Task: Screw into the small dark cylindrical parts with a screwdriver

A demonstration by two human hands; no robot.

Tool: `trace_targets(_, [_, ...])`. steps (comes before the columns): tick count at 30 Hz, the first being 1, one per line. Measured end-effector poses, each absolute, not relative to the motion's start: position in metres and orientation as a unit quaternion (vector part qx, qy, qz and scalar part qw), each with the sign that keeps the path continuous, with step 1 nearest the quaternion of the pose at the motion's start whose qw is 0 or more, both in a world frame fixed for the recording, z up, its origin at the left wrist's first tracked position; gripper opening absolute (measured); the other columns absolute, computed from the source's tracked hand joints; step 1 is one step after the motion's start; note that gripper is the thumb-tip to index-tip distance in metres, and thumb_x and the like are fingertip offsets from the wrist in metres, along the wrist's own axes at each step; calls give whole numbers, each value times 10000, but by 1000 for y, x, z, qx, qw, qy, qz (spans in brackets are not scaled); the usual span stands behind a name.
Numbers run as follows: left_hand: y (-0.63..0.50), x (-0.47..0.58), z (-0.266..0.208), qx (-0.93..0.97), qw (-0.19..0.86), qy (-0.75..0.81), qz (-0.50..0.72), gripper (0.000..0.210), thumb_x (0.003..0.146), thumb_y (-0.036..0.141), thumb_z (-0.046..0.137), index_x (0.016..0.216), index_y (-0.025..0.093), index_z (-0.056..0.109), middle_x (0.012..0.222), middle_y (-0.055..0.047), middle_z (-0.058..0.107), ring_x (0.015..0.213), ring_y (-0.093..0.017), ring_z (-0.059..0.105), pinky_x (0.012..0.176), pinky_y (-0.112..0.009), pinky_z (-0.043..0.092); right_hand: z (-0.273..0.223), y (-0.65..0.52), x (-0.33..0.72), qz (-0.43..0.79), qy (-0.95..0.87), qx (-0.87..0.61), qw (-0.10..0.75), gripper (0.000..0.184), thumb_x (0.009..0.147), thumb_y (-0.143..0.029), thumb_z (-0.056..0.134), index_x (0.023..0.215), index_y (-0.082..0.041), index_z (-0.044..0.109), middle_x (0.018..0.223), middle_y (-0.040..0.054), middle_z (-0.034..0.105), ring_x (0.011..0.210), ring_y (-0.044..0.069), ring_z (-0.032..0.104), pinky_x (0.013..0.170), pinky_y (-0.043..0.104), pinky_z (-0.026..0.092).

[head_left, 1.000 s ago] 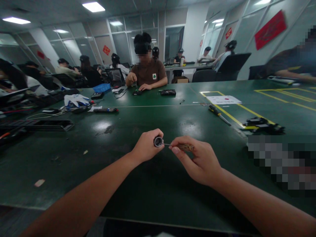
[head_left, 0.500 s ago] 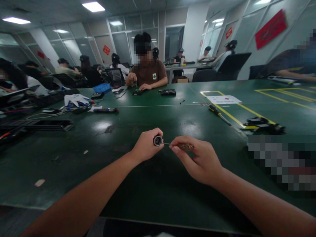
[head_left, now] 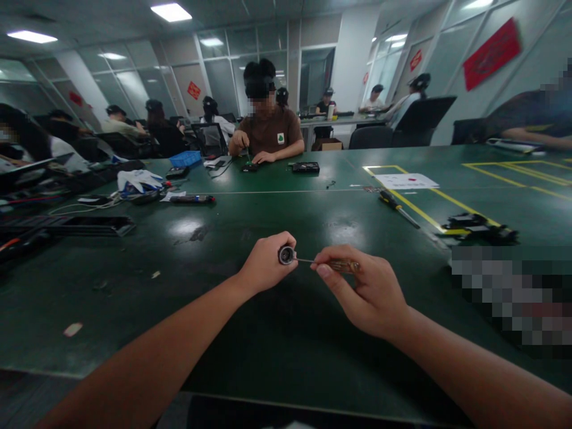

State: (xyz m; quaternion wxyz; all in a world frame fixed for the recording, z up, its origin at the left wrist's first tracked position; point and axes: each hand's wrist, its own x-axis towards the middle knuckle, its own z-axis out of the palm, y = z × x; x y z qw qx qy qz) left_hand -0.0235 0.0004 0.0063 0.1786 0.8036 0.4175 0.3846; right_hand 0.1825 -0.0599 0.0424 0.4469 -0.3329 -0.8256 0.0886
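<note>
My left hand point(head_left: 267, 260) is closed around a dark round part point(head_left: 286, 255) with a ring-shaped open end that faces me. Its exact kind cannot be made out, and the fingers hide most of its body. Between thumb and fingers, my right hand point(head_left: 364, 286) holds a small screwdriver point(head_left: 340, 264) with an amber, see-through handle. The thin shaft points left, and its tip meets the right side of the round part by my left fingertips. Both hands are above the green table point(head_left: 268, 369).
A yellow-black screwdriver point(head_left: 397, 207) and black parts point(head_left: 478, 226) lie to the right. At left are white gloves point(head_left: 139, 181), a blue tray point(head_left: 185, 158), cables and a dark metal frame point(head_left: 98, 225). Across the table, a person in brown point(head_left: 268, 134) works on a small black device point(head_left: 249, 168).
My right hand and the screwdriver have shifted slightly to the right, with more of the shaft showing. The left hand still grips the round part in nearly the same place.
</note>
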Motion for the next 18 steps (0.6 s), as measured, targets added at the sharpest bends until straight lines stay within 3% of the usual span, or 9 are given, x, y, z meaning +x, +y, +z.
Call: trace_targets(18, [2,-24,4,813,135,437,360,114,768,187,664,784,193,552,745,29,581,707,-143,539,660,-282,364,43,-59,181,81,-830,-338,436,88,959,-195,580,1022,-192,640,870,20,736,749,139,708,682,241,509])
